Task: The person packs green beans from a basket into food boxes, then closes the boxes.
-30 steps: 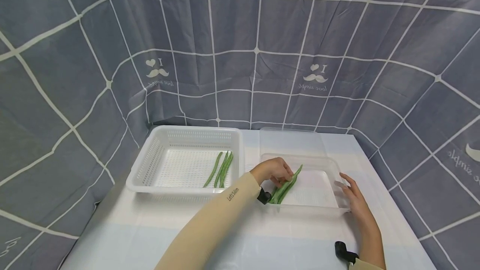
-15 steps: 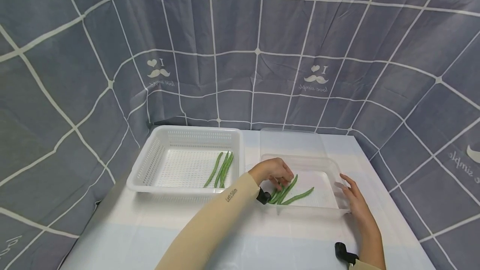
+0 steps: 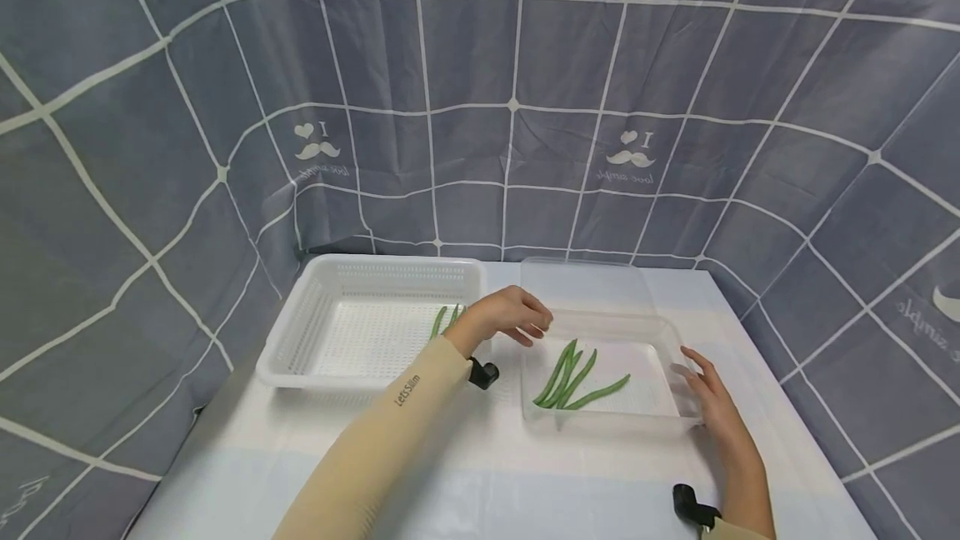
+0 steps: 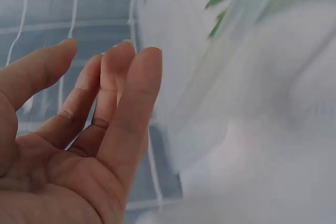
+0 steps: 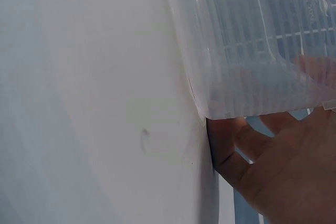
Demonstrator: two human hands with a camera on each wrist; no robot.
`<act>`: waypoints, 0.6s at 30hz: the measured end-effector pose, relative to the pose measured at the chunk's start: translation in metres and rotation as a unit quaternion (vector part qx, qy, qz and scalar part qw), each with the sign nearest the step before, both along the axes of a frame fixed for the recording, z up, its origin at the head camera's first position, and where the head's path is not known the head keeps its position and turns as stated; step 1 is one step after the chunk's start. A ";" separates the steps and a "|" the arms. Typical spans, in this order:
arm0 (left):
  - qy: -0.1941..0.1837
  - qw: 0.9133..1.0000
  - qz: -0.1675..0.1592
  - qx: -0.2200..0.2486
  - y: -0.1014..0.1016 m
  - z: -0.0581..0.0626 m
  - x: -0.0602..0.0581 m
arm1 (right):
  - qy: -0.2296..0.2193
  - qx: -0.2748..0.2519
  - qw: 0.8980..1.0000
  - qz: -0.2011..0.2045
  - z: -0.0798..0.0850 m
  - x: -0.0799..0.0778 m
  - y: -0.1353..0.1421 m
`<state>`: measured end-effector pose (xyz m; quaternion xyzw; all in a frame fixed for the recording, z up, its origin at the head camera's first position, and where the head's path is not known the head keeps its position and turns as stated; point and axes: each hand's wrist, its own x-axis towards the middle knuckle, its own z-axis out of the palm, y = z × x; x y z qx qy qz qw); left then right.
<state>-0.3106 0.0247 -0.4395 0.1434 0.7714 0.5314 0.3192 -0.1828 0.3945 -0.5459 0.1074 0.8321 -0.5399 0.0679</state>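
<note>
My left hand (image 3: 517,317) hovers over the left rim of a clear plastic container (image 3: 615,422), its fingers relaxed and apart, holding nothing. In the left wrist view the same hand (image 4: 94,124) shows a bare palm, with the container wall beyond. Several green beans (image 3: 573,377) lie fanned out in the container's left part. My right hand (image 3: 712,394) holds the container at its right side; the right wrist view has those fingers (image 5: 223,137) against the plastic wall. More green beans (image 3: 438,323) lie in the white basket (image 3: 330,383), partly covered by my left wrist.
The basket stands left of the container on a white-covered table (image 3: 525,490). Behind the container lies a clear flat plastic piece (image 3: 577,273). Grey curtain (image 3: 465,140) with white lines surrounds the table at the back and sides.
My left hand has let go of the green beans, which now lie spread in the container, and has moved up and left. My right hand has stayed at the container's side.
</note>
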 end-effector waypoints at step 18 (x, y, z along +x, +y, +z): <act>0.006 0.983 0.149 -0.108 -0.155 -0.020 -0.023 | 0.003 0.005 1.000 -0.002 0.001 0.000 -0.002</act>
